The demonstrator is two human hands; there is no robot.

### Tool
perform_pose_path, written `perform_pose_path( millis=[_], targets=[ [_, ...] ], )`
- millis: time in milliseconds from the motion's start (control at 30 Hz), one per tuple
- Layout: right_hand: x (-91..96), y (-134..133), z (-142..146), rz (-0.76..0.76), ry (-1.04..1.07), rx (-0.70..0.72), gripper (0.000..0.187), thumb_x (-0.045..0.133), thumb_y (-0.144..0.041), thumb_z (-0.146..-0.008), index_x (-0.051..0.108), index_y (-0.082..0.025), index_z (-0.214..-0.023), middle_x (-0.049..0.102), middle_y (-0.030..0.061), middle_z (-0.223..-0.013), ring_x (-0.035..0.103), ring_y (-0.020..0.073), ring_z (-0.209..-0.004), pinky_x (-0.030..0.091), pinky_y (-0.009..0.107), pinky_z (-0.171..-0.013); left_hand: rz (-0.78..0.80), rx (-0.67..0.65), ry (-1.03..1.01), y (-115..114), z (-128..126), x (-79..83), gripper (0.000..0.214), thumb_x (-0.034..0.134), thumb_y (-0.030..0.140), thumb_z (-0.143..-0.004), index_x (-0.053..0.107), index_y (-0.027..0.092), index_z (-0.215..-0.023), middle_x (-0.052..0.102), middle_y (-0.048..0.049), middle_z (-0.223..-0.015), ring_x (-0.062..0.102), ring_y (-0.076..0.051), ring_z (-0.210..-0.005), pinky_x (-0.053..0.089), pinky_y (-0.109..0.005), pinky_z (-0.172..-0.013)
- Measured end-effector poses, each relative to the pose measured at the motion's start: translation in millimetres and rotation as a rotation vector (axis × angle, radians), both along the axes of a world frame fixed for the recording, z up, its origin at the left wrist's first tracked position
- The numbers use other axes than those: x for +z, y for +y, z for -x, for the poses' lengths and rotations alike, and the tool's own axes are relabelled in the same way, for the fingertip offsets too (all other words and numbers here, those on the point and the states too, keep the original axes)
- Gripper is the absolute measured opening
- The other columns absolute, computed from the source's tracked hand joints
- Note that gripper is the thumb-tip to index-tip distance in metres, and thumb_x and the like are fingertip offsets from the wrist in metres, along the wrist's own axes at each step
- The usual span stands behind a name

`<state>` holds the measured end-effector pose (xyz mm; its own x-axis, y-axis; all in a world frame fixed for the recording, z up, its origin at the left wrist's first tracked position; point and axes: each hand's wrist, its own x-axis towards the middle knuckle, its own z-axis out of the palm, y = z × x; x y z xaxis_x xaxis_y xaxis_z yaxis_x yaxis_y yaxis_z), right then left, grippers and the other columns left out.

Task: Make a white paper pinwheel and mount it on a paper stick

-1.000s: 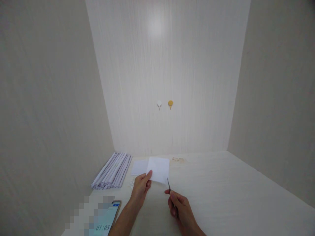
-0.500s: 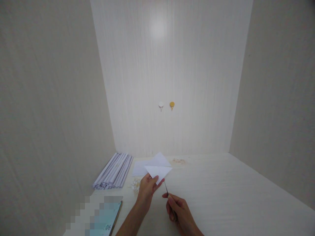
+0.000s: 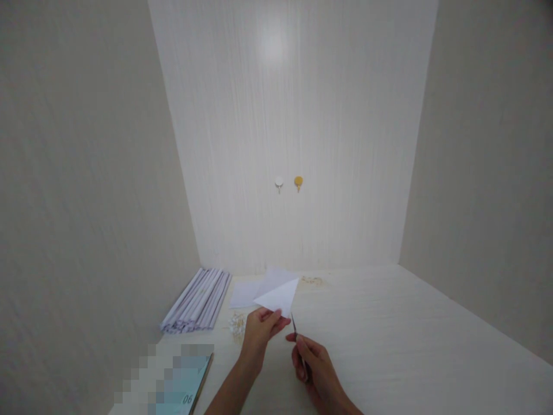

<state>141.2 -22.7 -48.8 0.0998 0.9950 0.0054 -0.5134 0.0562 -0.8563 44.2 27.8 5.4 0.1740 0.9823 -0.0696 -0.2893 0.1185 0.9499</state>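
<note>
My left hand (image 3: pixel 260 334) pinches a folded sheet of white paper (image 3: pixel 280 295) by its lower edge, with the thumb on top. A folded-over flap forms a triangle on the near side of the paper. To the right, my right hand (image 3: pixel 314 364) is closed around what look like small scissors (image 3: pixel 295 329), with dark handles and a thin pointed blade facing up. The blade tip stands just beside the left fingertips, apart from the paper. The handles are mostly hidden by my fingers.
Rolled white paper sticks (image 3: pixel 196 301) lie stacked at the left wall. Flat white paper (image 3: pixel 243 294) rests behind the left hand, near a heap of small whitish bits (image 3: pixel 237 326). Brownish bits (image 3: pixel 311 280) lie at the back. A phone-like screen (image 3: pixel 184 383) is at front left. Two hooks (image 3: pixel 298 181) hang on the wall.
The paper has been turned anticlockwise in my left hand, its right corner now higher. The scissors have become slightly more upright. The whole view has shifted a little.
</note>
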Motion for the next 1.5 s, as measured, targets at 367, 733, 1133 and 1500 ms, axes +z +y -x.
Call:
perform_pose_path(
  millis=[367,733,1133,1500],
  targets=[
    [-0.2,2,3,0.003,0.009,-0.001,0.035,0.061,-0.044,-0.059,0.059,-0.01,-0.07,0.045,-0.0062,-0.038,0.03,0.0015,-0.029,0.014,0.017,-0.033,0.012,0.016,0.128,-5,-3,-1.1,0.019,0.063,0.027,-0.055,0.052,0.012,-0.053,0.061,-0.0049,-0.053,0.061,-0.017,-0.061,0.045,-0.022,-0.05],
    [4.9,-2,4,0.005,0.011,0.003,0.033,0.061,-0.043,-0.059,0.057,-0.011,-0.065,0.044,-0.006,-0.038,0.029,0.0018,-0.03,0.015,0.017,-0.033,0.011,0.04,0.108,-9,-8,-6.5,0.021,0.064,0.028,-0.054,0.053,0.011,-0.05,0.06,-0.0054,-0.051,0.057,-0.013,-0.048,0.046,-0.025,-0.054],
    [2.1,-1,4,0.026,0.008,0.0,0.035,0.061,-0.045,-0.057,0.057,-0.011,-0.065,0.042,-0.0067,-0.037,0.029,0.0014,-0.029,0.014,0.017,-0.033,-0.009,0.051,0.11,-7,-8,-12.2,0.02,0.063,0.027,-0.054,0.053,0.01,-0.049,0.059,-0.0051,-0.048,0.055,-0.012,-0.044,0.045,-0.025,-0.052],
    [-1.5,-1,3,0.03,-0.015,-0.018,0.035,0.061,-0.045,-0.058,0.059,-0.011,-0.068,0.04,-0.007,-0.038,0.026,0.0018,-0.03,0.014,0.018,-0.034,-0.002,0.053,0.052,-8,-9,-12.0,0.019,0.064,0.023,-0.052,0.052,0.011,-0.046,0.058,-0.0033,-0.046,0.056,-0.013,-0.047,0.047,-0.026,-0.056]
  ],
)
